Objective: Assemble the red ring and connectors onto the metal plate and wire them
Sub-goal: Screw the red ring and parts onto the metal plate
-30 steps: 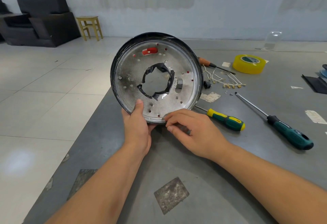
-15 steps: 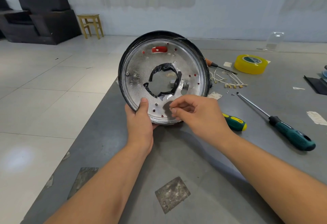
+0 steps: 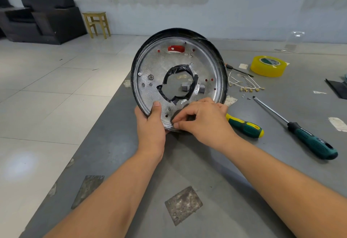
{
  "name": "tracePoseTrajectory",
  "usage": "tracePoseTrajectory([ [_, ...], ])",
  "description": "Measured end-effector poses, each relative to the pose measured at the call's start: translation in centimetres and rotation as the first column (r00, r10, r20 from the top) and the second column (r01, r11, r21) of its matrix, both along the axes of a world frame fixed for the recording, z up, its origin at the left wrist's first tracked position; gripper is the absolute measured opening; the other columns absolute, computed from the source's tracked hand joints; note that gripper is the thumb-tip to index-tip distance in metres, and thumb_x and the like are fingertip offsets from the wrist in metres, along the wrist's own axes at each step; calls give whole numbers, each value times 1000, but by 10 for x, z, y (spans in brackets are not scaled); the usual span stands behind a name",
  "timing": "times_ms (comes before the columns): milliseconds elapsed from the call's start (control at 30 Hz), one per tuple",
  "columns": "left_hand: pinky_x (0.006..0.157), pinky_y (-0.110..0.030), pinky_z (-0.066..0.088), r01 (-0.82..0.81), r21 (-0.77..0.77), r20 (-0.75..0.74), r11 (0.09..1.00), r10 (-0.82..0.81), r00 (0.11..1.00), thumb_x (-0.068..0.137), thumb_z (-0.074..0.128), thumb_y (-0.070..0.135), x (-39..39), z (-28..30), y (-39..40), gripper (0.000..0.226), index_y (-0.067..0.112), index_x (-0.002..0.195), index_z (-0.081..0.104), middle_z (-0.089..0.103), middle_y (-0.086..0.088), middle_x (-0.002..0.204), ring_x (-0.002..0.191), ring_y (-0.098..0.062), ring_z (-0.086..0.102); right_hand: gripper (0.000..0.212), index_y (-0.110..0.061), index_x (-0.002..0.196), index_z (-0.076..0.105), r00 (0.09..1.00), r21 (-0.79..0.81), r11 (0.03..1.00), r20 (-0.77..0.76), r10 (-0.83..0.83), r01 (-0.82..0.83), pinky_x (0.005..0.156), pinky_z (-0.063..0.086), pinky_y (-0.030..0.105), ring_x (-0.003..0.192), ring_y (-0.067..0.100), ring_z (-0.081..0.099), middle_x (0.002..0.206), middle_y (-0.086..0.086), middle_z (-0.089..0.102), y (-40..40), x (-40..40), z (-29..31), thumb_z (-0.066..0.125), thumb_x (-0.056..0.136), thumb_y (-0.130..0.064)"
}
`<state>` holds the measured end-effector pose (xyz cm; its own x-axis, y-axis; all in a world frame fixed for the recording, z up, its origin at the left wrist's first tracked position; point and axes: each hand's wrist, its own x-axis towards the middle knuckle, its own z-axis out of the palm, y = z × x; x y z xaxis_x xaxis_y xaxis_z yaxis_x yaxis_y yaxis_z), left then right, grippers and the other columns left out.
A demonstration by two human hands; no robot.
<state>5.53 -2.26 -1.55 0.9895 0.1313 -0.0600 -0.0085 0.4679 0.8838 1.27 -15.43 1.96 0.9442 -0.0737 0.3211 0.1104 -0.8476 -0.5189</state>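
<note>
In the head view, the left hand (image 3: 150,125) is gripping the metal plate (image 3: 178,80) by its lower rim, holding it upright above the table (image 3: 216,181). The right hand (image 3: 202,121) is pressing curled fingertips (image 3: 175,124) against the lower face; whether they are pinching anything is unclear. Red (image 3: 176,48) is showing through 1 slot. Keeping the plate steady should help alignment.

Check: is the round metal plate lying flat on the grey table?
No. The round metal plate stands tilted on its edge on the grey table, with the left hand gripping its lower rim.
</note>
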Motion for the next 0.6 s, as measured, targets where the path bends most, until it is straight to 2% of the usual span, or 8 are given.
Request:
tracePoseTrajectory([
  [200,104,-62,53,-4,18,16,1000,4,1000,105,61,22,1,-2,1,18,38,115,60,74,-3,125,118,-31,70,16,-54,69,67,1000,-3,1000,18,-14,14,83,16,33,101,0,43,76,-28,65,-1,1,-4,81,78,-52],
  [367,109,-61,49,-9,49,48,999,7,999,88,65,37,-1,0,2,28,39,116,60,73,-1,126,121,-31,69,19,-53,67,66,999,-4,1000,31,-14,14,85,17,32,102,1,45,76,-27,66,-1,0,-4,81,78,-49],
  [600,107,-61,51,-10,113,74,994,1,997,87,65,44,0,-6,3,24,51,109,61,75,6,121,119,-27,70,12,-48,72,71,998,19,999,50,-34,33,84,20,34,103,5,51,75,-23,68,-2,1,-5,81,78,-49],
])
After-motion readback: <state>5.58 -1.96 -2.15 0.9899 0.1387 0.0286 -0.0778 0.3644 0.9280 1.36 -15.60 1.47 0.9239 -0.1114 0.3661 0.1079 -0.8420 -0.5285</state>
